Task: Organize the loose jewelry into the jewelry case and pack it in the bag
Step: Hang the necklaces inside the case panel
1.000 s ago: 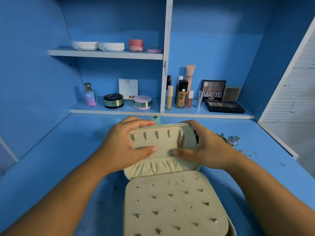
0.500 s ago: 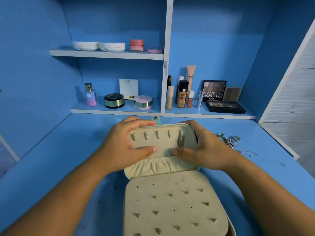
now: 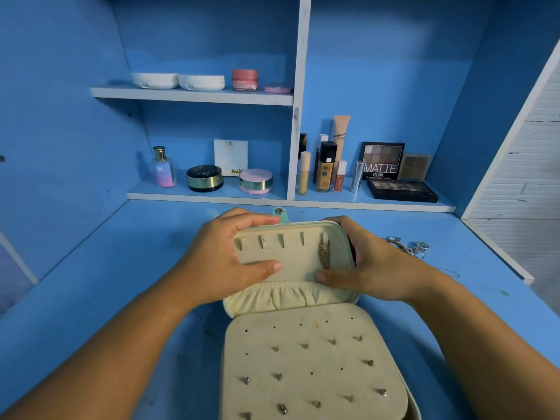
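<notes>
Blue desk [image 3: 91,298] carries the open jewelry case [image 3: 291,294], centre. Cream lid [image 3: 288,253] stands tilted up at the far side. Earring panel [image 3: 312,356] lies flat nearest the camera. Left hand [image 3: 224,262] grips the lid's left edge: fingers curled over the top, thumb on the inner face. Right hand [image 3: 372,268] grips the right edge likewise. Loose jewelry [image 3: 409,245] lies on the desk, right of the case. Gold chain [image 3: 324,253] hangs at the lid's rightmost slot, just above the right thumb. Studs [image 3: 281,407] sit in the panel.
</notes>
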